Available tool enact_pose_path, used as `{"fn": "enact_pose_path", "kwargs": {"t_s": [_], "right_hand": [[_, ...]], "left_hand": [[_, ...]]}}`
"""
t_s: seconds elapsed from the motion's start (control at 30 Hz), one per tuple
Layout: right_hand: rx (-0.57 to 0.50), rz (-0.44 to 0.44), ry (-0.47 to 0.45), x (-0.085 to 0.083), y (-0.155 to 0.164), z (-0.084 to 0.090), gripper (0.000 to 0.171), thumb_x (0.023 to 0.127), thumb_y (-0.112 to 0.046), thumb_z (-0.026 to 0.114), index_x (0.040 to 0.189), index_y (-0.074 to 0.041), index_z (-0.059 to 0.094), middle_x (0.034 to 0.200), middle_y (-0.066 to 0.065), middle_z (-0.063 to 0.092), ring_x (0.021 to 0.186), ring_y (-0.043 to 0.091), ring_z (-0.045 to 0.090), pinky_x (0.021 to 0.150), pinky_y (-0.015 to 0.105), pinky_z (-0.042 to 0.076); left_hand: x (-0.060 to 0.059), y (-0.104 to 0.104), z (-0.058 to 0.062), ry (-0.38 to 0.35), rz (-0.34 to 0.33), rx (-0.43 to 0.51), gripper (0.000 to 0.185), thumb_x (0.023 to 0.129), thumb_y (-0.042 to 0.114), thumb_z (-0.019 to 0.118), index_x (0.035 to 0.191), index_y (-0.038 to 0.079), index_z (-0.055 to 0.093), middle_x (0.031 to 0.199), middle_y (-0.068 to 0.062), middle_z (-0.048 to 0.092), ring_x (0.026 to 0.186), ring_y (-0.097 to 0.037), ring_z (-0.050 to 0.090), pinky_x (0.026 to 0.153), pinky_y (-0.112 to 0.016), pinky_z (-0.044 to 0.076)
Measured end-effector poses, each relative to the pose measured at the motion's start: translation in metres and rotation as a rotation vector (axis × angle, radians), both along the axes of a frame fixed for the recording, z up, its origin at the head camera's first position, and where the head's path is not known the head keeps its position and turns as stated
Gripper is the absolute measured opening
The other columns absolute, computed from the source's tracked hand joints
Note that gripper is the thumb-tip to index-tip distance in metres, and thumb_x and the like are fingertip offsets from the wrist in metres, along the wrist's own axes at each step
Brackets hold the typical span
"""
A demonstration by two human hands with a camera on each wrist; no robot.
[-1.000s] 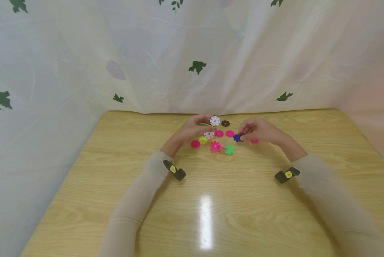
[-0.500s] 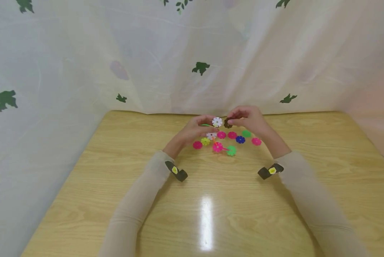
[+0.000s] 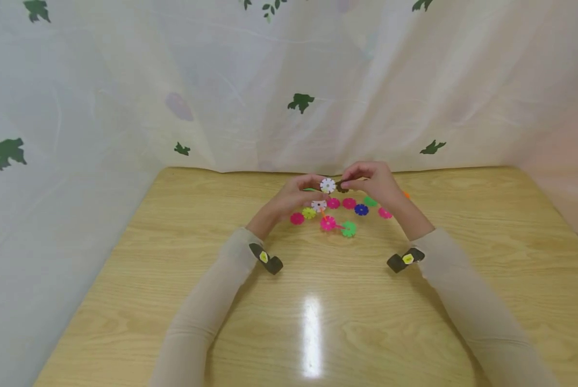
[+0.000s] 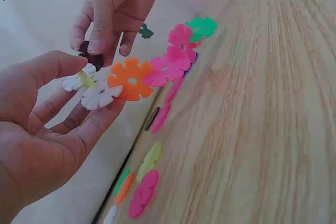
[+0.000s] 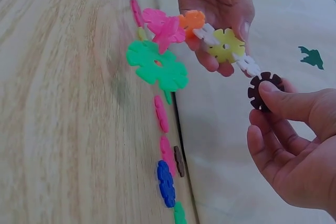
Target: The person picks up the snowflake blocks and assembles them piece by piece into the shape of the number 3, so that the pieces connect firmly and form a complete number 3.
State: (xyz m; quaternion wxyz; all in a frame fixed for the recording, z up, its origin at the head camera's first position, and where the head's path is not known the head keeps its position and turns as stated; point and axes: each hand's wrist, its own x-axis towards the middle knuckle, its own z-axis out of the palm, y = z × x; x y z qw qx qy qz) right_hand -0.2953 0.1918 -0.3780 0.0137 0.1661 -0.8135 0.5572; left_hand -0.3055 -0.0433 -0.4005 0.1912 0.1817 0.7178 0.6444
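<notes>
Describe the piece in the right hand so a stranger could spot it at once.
On the wooden table, look near the far edge where both hands meet. The right hand pinches a small dark brown disc with a notched rim, the only brown piece held up.

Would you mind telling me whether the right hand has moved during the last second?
Yes. The right hand went from beside the blue disc up and left, to the white disc, pinching a brown disc.

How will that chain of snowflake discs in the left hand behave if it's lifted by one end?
The chain looks light: thin plastic discs. It juts out past the left hand without sagging, so probably fairly stiff. Held only by slotted edges, it may twist or pop apart if bumped.
</notes>
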Motion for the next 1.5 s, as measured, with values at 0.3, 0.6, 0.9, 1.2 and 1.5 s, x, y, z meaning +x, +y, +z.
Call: {"fn": "enact_pose_path", "kwargs": {"t_s": [0.3,0.6,0.9,1.2,1.5], "right_hand": [[-0.019,0.042,0.002,0.001,-0.004,-0.002,0.016,0.088,-0.004,0.078,0.100,0.007,0.073,0.089,0.001,0.075,0.084,0.010,0.069,0.076,0.024,0.061],[0.017,0.067,0.004,0.006,-0.011,-0.002,0.015,0.089,-0.004,0.078,0.100,0.006,0.075,0.099,0.018,0.075,0.082,0.006,0.070,0.073,0.022,0.061],[-0.001,0.068,0.048,0.005,-0.011,-0.006,0.011,0.087,-0.003,0.079,0.095,0.004,0.077,0.091,0.009,0.076,0.078,0.007,0.070,0.070,0.022,0.061],[-0.026,0.069,0.080,0.005,-0.012,-0.012,0.007,0.087,0.000,0.078,0.089,0.006,0.077,0.083,0.001,0.073,0.075,0.021,0.072,0.066,0.034,0.063],[-0.031,0.068,0.094,0.004,-0.015,-0.013,0.008,0.088,-0.002,0.078,0.090,0.005,0.076,0.086,0.008,0.074,0.076,0.011,0.069,0.067,0.026,0.061]], "left_hand": [[0.002,0.002,-0.001,-0.014,0.028,0.004,0.026,0.096,0.011,0.069,0.121,0.003,0.067,0.104,-0.007,0.069,0.081,-0.009,0.062,0.062,-0.019,0.046],[0.004,0.008,-0.001,-0.039,0.130,0.006,0.012,0.096,0.007,0.068,0.107,0.001,0.067,0.083,0.003,0.068,0.069,-0.007,0.060,0.056,-0.017,0.044],[0.005,0.011,-0.001,-0.023,0.147,0.018,0.006,0.095,0.003,0.068,0.101,0.002,0.065,0.081,0.003,0.067,0.068,-0.008,0.056,0.055,-0.017,0.041],[0.008,0.012,0.000,0.004,0.147,0.022,0.008,0.094,0.000,0.067,0.101,-0.002,0.066,0.080,0.003,0.067,0.071,-0.012,0.057,0.056,-0.020,0.039],[0.009,0.012,0.002,0.001,0.138,-0.011,0.006,0.096,0.003,0.066,0.102,0.002,0.063,0.087,0.002,0.065,0.074,-0.009,0.057,0.059,-0.018,0.045]]}}
